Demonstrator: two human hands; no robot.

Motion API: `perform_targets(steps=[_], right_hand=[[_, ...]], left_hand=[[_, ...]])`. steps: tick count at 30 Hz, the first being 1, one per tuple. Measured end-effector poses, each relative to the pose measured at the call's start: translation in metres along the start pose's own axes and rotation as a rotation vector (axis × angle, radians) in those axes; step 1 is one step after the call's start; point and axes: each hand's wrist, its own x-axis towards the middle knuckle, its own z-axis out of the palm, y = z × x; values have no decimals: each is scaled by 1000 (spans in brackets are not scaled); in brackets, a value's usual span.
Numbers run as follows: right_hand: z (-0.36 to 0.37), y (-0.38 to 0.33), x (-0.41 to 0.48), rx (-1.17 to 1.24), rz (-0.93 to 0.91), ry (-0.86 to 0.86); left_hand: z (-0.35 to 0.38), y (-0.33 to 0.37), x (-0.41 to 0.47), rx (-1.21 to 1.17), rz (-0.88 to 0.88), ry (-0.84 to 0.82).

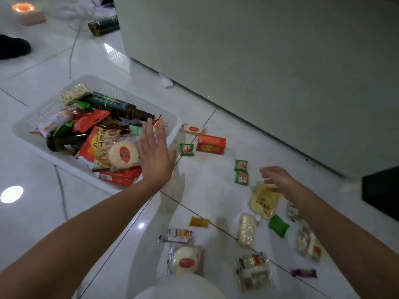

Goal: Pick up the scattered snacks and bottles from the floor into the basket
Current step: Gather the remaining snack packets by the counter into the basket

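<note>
Both empty: my left hand (154, 152) lies flat-fingered over the basket (121, 93), while my right hand (278, 178) hovers loose-fingered at the yellow packet (264, 201) right of it, to grab next.

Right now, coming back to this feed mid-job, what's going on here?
A person is clearing snacks off the floor. The left hand hovers open over the near corner of the white basket; it holds a green bottle and many snack packs. The right hand reaches onto a yellow packet on the floor; blur hides whether it grips it. A red box, green packets, a round cake pack and more lie on the floor, and a second bottle lies far off by the white cabinet.
</note>
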Motion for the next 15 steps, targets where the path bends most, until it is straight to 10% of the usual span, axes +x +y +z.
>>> perform_targets(steps=[8, 15], right_hand=[[-30, 179, 18, 230, 188, 345], [-59, 230, -5, 126, 480, 789]], left_hand=[[116, 70, -70, 85, 361, -658], [162, 140, -101, -208, -9, -1032]])
